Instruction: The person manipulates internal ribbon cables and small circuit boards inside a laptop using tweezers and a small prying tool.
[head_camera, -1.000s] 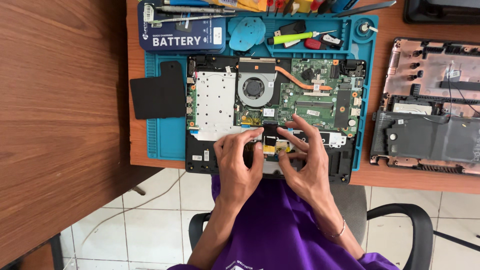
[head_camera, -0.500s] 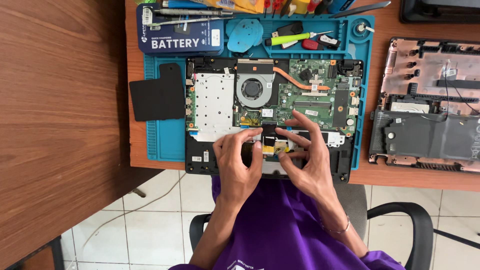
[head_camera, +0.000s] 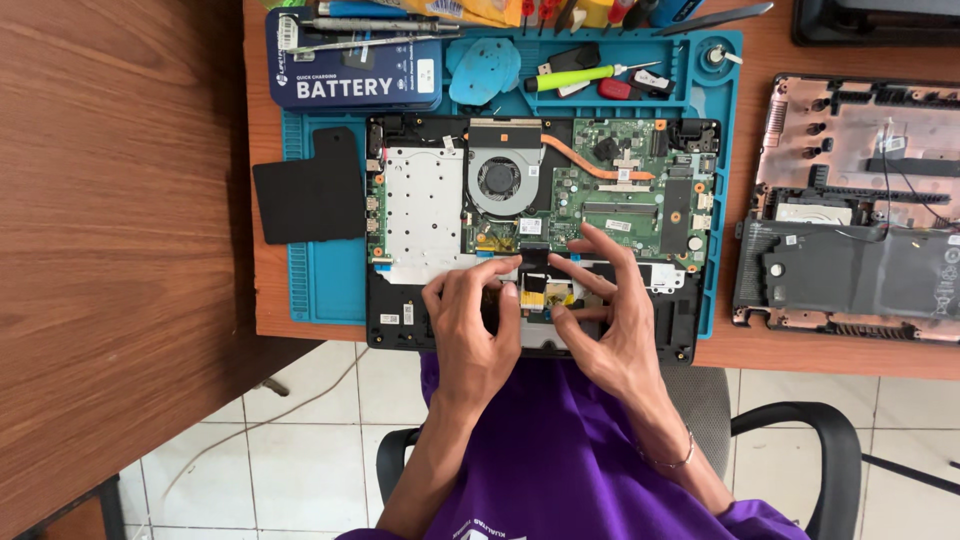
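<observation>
An opened laptop base (head_camera: 400, 310) lies on a blue repair mat (head_camera: 320, 280), with its green motherboard (head_camera: 625, 190), round fan (head_camera: 498, 180) and silver plate (head_camera: 425, 205) exposed. My left hand (head_camera: 468, 325) and my right hand (head_camera: 605, 315) rest on the near edge of the laptop. Their fingertips meet around a small flat ribbon cable with a yellow-orange end (head_camera: 535, 290), just below the motherboard. My left fingers press beside the cable; my right fingers are spread, with some touching the black connector area above it.
A black rectangular cover (head_camera: 310, 190) lies left of the laptop. A dark blue battery box (head_camera: 350, 75), blue picks (head_camera: 485, 65) and a yellow-green screwdriver (head_camera: 575, 78) sit at the mat's far end. The removed laptop bottom case (head_camera: 860, 210) lies to the right. A chair armrest (head_camera: 800, 430) is below.
Both hands stay at the ribbon cable. The fingers have shifted only slightly; the right fingers sit a little higher over the connector.
</observation>
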